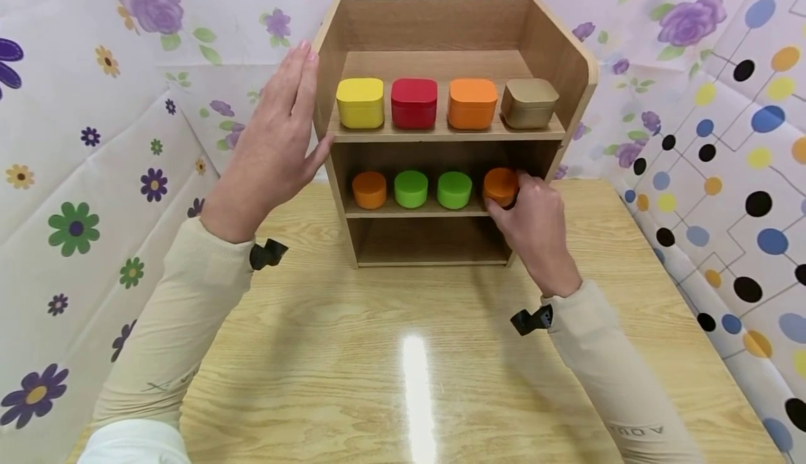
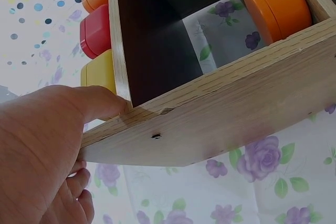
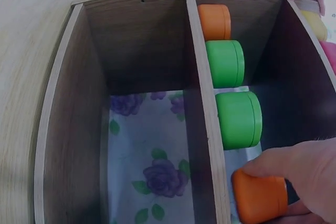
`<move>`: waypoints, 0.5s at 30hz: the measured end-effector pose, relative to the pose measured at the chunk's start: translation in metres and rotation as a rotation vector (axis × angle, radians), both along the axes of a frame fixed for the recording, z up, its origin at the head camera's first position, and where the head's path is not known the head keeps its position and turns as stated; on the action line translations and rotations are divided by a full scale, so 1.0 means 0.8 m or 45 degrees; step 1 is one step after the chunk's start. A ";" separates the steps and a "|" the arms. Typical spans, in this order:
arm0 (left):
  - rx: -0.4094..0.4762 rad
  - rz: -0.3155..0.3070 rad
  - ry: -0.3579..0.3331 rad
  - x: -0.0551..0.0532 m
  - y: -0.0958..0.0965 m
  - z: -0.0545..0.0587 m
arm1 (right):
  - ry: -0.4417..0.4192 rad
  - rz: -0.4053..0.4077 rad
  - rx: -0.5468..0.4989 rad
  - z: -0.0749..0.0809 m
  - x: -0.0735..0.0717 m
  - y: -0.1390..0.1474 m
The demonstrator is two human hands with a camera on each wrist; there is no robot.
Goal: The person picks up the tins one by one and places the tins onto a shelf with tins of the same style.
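Note:
A small wooden shelf unit (image 1: 441,136) stands on the table. My left hand (image 1: 271,135) lies against its left side panel, fingers straight and thumb at the front edge of the upper board. On the middle level, my right hand (image 1: 535,222) grips a round orange container (image 1: 500,185) at the right end, thumb on its near side. That orange container (image 3: 257,195) is partly covered by the hand in the right wrist view. Left of it sit two green containers (image 1: 455,190) and another orange container (image 1: 369,190).
On the upper level stand yellow (image 1: 361,103), red (image 1: 413,103), orange (image 1: 472,103) and tan (image 1: 529,103) rounded-square containers in a row. A low compartment (image 1: 431,241) lies beneath the middle board. Patterned cloth walls (image 1: 711,86) enclose the wooden table (image 1: 352,352).

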State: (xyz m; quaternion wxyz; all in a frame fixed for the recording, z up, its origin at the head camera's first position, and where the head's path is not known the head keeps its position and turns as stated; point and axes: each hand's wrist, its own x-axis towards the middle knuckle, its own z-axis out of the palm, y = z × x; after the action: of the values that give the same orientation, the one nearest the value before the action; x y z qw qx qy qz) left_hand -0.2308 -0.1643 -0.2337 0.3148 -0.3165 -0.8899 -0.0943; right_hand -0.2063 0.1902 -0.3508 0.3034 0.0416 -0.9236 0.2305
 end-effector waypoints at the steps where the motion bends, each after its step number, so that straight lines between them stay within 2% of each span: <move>1: -0.001 0.001 0.001 0.000 0.000 0.000 | -0.004 -0.009 0.001 0.000 -0.001 -0.001; 9: 0.010 -0.011 0.002 0.000 -0.001 -0.001 | -0.078 -0.054 -0.024 -0.003 -0.003 -0.004; 15: 0.011 -0.006 -0.001 -0.001 0.000 0.000 | -0.062 -0.067 -0.011 -0.005 -0.003 -0.003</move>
State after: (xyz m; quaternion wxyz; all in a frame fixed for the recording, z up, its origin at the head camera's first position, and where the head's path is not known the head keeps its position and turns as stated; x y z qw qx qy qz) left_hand -0.2314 -0.1646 -0.2339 0.3154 -0.3174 -0.8888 -0.0990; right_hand -0.2088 0.1875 -0.3552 0.2871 0.0103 -0.9305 0.2273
